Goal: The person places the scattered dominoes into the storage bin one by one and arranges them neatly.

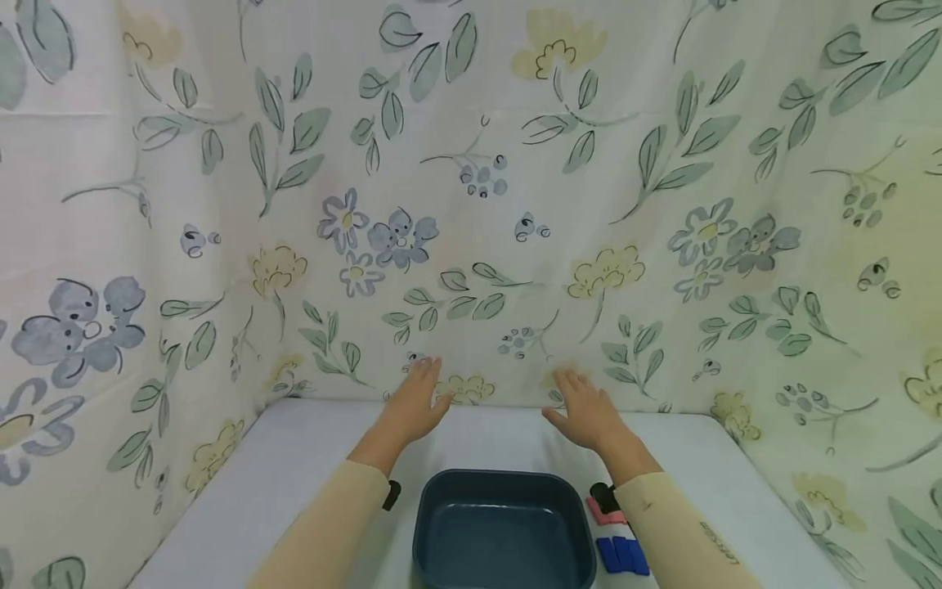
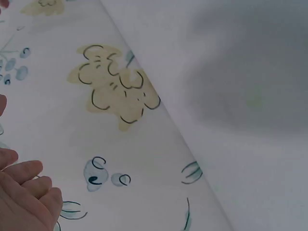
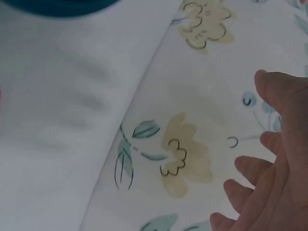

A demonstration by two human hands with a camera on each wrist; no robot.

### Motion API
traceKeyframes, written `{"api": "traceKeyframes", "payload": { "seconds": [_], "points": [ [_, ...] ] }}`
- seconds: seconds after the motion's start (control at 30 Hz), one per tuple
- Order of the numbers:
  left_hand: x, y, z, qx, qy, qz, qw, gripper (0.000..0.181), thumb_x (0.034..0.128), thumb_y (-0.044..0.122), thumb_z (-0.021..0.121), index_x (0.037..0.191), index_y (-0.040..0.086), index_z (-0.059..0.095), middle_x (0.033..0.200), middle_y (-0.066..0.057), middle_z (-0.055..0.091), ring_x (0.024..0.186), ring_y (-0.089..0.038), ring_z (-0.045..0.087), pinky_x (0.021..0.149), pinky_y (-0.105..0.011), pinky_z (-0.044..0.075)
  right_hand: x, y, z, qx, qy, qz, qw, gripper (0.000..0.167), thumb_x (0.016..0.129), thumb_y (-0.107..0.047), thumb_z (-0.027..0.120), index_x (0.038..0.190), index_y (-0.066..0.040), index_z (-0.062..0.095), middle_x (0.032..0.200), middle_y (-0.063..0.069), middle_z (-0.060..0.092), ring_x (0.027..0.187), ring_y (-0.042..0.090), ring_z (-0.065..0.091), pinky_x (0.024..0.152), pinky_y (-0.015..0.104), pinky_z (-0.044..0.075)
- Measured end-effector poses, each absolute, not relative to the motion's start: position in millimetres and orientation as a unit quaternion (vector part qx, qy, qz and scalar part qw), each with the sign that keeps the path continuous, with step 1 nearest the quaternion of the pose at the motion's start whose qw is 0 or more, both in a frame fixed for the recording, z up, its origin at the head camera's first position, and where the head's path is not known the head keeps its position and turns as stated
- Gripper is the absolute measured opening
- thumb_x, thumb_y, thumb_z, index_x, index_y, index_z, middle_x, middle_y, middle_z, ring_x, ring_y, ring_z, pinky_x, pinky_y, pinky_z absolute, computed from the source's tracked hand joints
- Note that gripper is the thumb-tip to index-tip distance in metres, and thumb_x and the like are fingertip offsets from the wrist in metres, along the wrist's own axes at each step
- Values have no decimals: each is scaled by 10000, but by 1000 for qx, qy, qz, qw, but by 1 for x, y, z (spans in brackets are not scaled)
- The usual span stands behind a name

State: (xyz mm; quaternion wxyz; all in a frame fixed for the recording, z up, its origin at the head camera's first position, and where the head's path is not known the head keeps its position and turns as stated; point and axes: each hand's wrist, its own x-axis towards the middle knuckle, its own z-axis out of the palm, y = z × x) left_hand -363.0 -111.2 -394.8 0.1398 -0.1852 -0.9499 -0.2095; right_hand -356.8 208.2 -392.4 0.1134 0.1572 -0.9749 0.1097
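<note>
Both hands are held out over the far part of the white table, holding nothing. My left hand [image 1: 418, 401] has its fingers extended toward the patterned cloth, with the thumb apart. My right hand [image 1: 586, 409] mirrors it, fingers spread and thumb pointing inward; the right wrist view shows the same spread fingers [image 3: 252, 168]. Nearer to me, between the forearms, sits a dark blue rectangular bin [image 1: 508, 532]; its inside looks bare where visible. Beside it on the right lie several blue flat pieces [image 1: 622, 555] and some pink pieces [image 1: 605, 512], partly hidden by the right forearm.
A floral cloth [image 1: 471, 204] hangs behind the table and along both sides. The white table [image 1: 294, 458] has its far edge against that cloth. Dark wrist-worn devices [image 1: 605, 496] sit at both cuffs.
</note>
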Motion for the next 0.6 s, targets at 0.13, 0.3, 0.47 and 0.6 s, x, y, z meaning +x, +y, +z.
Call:
{"api": "traceKeyframes", "payload": {
  "seconds": [0.13, 0.3, 0.47, 0.6],
  "points": [
    [-351, -115, -404, -184, -940, -250, 138, 671, 1018, 296, 571, 1555, 0, 299, 1585, -196, 314, 1464, -382, 256, 1143, -498, 239, -344, 208, -397, 181, -966, 142, 115, 739, 963, -343, 669, 1528, 11, 351, 1526, 253, 384, 1413, 455, 318, 1070, 682, 219],
    [-334, -122, -412, -183, -931, -288, 129, 630, 1005, 305, 598, 1528, 25, 386, 1534, -154, 421, 1415, -349, 373, 1119, -487, 297, -330, 212, -402, 190, -962, 165, 104, 678, 953, -317, 694, 1507, -37, 421, 1485, 217, 462, 1376, 438, 394, 1075, 620, 289],
    [-313, -133, -421, -190, -924, -313, 113, 558, 997, 307, 619, 1473, 46, 488, 1403, -123, 564, 1301, -324, 513, 1048, -496, 390, -315, 215, -405, 197, -958, 196, 67, 549, 961, -307, 682, 1435, -70, 538, 1427, 155, 541, 1338, 382, 467, 1060, 562, 352],
    [-297, -143, -428, -199, -920, -326, 84, 536, 985, 327, 645, 1449, 85, 528, 1271, -49, 630, 1122, -265, 608, 910, -484, 478, -302, 218, -408, 192, -954, 230, 32, 468, 961, -308, 681, 1361, -77, 612, 1347, 124, 608, 1295, 365, 514, 1043, 561, 372]
  ]
}}
